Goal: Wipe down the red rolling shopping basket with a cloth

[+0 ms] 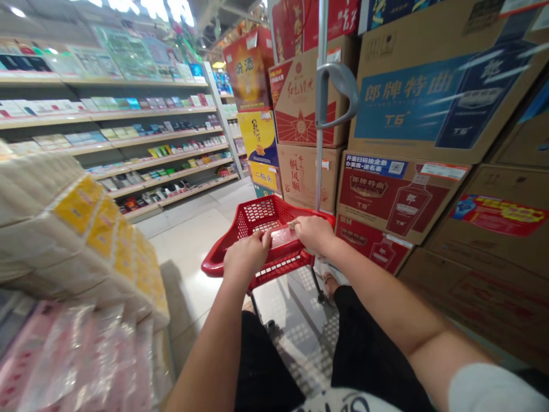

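Red shopping cart (281,252), that is what we have hold of; it stands on the pale tiled floor (201,223) with its handle (253,266) turned toward us. Our left grip (245,256) is bent over the left part of that handle, thumb lying on top, its fingertips out of sight. Our right grip (315,233) is curled over the right part in much the same way, next to a pinkish panel (282,236) set along the bar. We make out nothing else in either one. So taking hold looks done, on both sides of the cart. Whether the cart is rolling or at rest, and how much of the way is left, we cannot tell.

At the cart's right side rises a metal pole (319,171) with a grey loop (352,97); we cannot tell whether it is fixed to the cart. Beyond that, right of the cart, cartons (373,197) are stacked high. Left of the cart, wrapped packs (114,229) with yellow panels are piled, and pink plastic-covered bundles (81,355) lie nearer to us. Farther off, ahead and left of the cart, shelves (148,113) carry rows of small goods (111,103).
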A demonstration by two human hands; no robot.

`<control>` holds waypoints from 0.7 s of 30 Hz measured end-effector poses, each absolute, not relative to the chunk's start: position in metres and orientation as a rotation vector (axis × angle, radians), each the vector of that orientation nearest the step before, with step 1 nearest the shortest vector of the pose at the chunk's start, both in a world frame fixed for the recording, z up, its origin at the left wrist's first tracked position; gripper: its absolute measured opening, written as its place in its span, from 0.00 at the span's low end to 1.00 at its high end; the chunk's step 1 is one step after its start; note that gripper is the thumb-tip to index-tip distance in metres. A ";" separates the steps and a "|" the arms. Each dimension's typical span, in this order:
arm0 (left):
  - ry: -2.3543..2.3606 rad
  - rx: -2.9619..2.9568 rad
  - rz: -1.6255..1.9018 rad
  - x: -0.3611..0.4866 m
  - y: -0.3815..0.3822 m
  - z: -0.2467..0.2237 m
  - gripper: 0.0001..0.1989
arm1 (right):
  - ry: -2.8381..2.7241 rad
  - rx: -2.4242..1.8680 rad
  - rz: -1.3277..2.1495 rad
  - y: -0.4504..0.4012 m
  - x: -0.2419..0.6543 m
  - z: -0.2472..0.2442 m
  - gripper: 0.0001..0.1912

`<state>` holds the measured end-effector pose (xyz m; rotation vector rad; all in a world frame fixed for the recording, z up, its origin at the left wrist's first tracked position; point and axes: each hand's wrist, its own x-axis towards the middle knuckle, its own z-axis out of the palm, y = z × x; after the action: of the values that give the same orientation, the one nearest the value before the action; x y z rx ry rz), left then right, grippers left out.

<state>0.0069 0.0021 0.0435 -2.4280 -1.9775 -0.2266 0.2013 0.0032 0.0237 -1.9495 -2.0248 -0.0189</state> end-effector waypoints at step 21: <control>-1.946 -2.435 -0.331 0.013 0.012 0.037 0.35 | -1.834 -1.745 -0.256 -0.001 0.208 -0.002 0.20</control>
<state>0.0129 0.0121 0.0367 -2.4354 -1.9464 -0.3314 0.2082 -0.0010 -0.0020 -1.7451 -1.8336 -0.2561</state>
